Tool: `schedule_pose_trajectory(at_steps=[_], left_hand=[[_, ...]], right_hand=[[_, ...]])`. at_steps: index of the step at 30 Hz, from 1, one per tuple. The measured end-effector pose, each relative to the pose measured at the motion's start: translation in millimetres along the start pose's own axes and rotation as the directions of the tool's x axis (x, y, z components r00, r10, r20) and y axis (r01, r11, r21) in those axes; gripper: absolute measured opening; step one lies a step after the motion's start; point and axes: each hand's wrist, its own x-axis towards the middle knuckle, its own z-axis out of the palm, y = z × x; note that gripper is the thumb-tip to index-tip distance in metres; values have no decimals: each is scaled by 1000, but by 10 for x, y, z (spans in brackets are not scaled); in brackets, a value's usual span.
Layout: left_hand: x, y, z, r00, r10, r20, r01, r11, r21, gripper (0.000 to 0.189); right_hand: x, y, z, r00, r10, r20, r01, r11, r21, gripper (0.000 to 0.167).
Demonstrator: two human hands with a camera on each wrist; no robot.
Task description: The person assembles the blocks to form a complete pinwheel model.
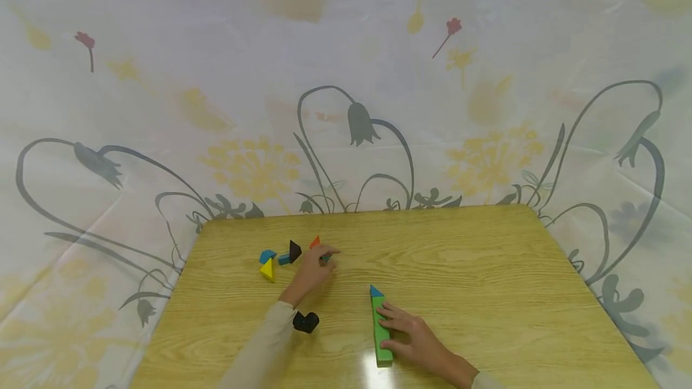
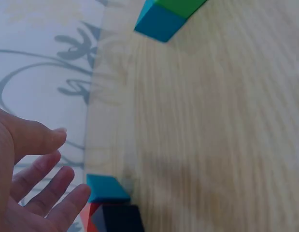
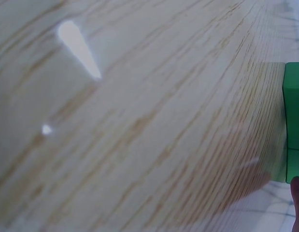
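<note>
My left hand (image 1: 315, 269) is held over the far left part of the table, its fingers loosely spread in the left wrist view. Close to its fingertips lie a teal block (image 2: 108, 188) and an orange block (image 1: 315, 242); beside them is a black block (image 2: 121, 218). My right hand (image 1: 416, 341) rests its fingers and thumb along the right side of a long green bar (image 1: 381, 329). A seam crosses the green surface in the right wrist view. At the bar's far end a blue triangular block (image 1: 376, 291) touches it.
Left of the left hand lie a small blue block (image 1: 284, 259), a yellow triangular block (image 1: 267, 270) and another blue block (image 1: 267, 256). A black device (image 1: 306, 322) shows at the left wrist. A patterned curtain (image 1: 346, 65) hangs behind the wooden table (image 1: 476, 269).
</note>
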Motion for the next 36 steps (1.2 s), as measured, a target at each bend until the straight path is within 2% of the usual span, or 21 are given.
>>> schedule_pose_trajectory(at_steps=[6,12,15,17,21,27,31,36], left_hand=[[147,-71,-223,996,-37,-77,38,999,10,28],[260,-168,-406,985,-145,-97,143,989,-32,32],[308,-241,-435,980,-184,-72,179,982,-66,38],[334,-292,-439,978,-204,-34,200,975,-92,41],[386,-381,-447,976,-209,62,214,972,-99,48],[445,-455,-492,962,-198,187,215,974,-76,56],[437,-501,-503,956,-225,188,234,972,-23,50],[404,-508,-465,963,-255,93,254,967,17,39]], right_hand=[[9,7,-24,1000,11,-5,-11,1000,13,45],[1,-1,-22,1000,-9,-6,9,1000,5,44],[-38,-20,-23,1000,1,-2,-1,1000,-6,44],[-68,-27,-19,1000,4,1,-4,1000,-6,44],[-96,-14,0,1000,-4,-1,4,1000,23,44],[-67,-15,12,1000,-16,-9,17,999,29,43],[-14,-67,-11,999,-31,-25,32,999,30,42],[10,-67,-13,999,-22,-24,23,999,39,42]])
